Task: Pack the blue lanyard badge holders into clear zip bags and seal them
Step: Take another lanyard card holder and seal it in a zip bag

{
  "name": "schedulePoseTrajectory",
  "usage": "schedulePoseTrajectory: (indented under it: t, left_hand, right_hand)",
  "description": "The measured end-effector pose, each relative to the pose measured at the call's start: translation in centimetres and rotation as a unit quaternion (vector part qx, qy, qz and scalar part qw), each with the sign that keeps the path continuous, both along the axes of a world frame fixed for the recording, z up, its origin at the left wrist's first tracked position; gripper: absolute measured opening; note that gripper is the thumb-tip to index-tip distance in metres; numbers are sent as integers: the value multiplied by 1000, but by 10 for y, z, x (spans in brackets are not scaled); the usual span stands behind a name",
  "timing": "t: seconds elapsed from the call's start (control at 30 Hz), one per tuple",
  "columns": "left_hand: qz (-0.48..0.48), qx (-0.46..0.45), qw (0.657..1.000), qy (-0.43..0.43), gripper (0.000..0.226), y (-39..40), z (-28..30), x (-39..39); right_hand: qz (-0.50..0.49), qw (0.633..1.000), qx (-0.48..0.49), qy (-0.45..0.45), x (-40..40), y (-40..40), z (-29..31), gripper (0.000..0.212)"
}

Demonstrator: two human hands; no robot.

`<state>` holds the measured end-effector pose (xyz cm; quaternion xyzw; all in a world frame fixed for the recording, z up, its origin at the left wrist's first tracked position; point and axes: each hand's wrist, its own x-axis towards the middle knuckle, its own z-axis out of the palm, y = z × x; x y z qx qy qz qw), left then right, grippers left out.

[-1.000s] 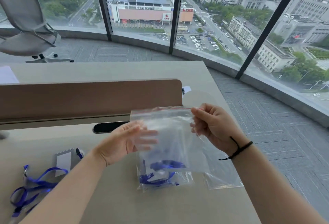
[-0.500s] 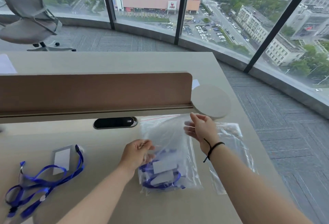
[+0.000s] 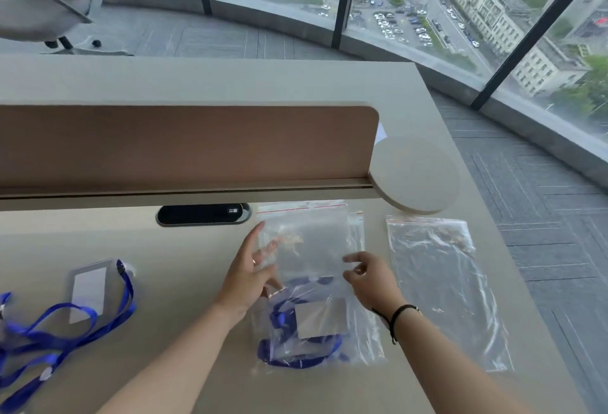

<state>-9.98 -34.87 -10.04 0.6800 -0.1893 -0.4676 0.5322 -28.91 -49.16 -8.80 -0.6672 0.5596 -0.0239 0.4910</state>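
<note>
Filled zip bag (image 3: 312, 282) lies flat on the bench (image 3: 184, 282), blue lanyard badge holder (image 3: 296, 331) bunched at its near end, red-lined seal at the far end. Left hand (image 3: 250, 275) released, fingers extended along the bag's left edge. Right hand (image 3: 368, 278) loosely curled at the right edge; whether it grips plastic cannot be told. Advice: press air out, then pinch along the seal, which lies beyond both sets of fingers.
</note>
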Motion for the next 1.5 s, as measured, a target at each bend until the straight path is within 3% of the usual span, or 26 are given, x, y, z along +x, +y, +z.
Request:
schedulePoseTrajectory:
  t: [0.13, 0.23, 0.33, 0.43, 0.57, 0.77, 0.87, 0.97, 1.23, 1.5]
  left_hand:
    - [-58, -46, 992, -106, 100, -1, 2, 5]
    - [-81, -22, 974, -209, 103, -2, -2, 1]
    - [-57, 49, 948, -310, 87, -1, -10, -9]
    - [-71, 132, 903, -404, 61, 2, -16, -27]
    - [-236, 214, 822, -472, 63, 1, -26, -47]
    - [-305, 272, 790, -457, 71, -3, -44, -46]
    - [-306, 278, 792, -450, 80, -5, -43, -45]
    - [-300, 270, 798, -448, 68, -5, -39, -44]
    - [-229, 187, 849, -438, 72, -1, -21, -38]
    - [-199, 165, 886, -384, 61, 27, 6, -31]
  right_hand:
    - [36, 999, -15, -1, -12, 0, 3, 34]
    - [48, 997, -49, 17, -15, 11, 5, 58]
    - [73, 968, -232, 64, -13, 25, 6, 72]
    - [189, 887, -407, 104, 0, 35, 4, 62]
    - [368, 839, -370, 156, 15, 45, -21, 54]
    - [378, 850, -301, 209, 13, 39, -46, 57]
    - [384, 859, -278, 195, 15, 37, -40, 65]
    - [378, 865, -271, 188, 16, 35, -32, 65]
    - [346, 872, -295, 180, 23, 33, -9, 67]
    - [303, 896, -302, 119, 41, 53, 16, 67]
